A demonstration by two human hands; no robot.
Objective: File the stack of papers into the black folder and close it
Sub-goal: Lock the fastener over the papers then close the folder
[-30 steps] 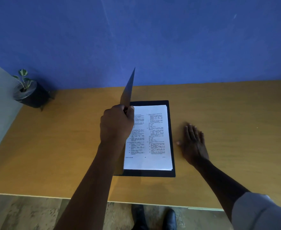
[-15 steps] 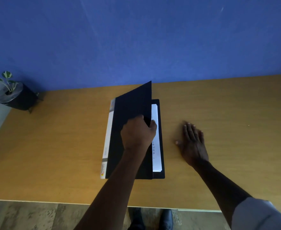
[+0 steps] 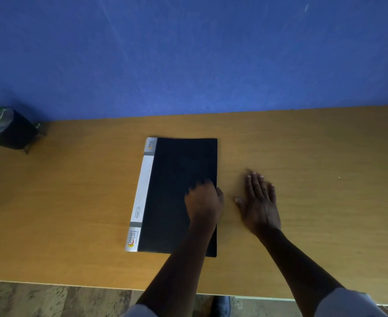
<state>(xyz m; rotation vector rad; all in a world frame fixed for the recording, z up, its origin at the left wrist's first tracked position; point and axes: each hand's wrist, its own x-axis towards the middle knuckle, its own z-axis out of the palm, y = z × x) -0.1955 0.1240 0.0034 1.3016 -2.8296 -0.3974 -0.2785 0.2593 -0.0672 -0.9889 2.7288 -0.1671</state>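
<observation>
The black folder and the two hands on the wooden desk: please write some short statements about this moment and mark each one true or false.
1. The black folder with a white spine strip lies closed and flat on the wooden desk. True.
2. The left hand rests on the folder's cover. True.
3. The right hand grips the folder's edge. False: it lies flat on the desk beside the folder, apart from it.
4. White printed pages show on top of the folder. False: no paper is visible.
5. The small potted plant in a dark pot stands at the desk's far left. True.
</observation>
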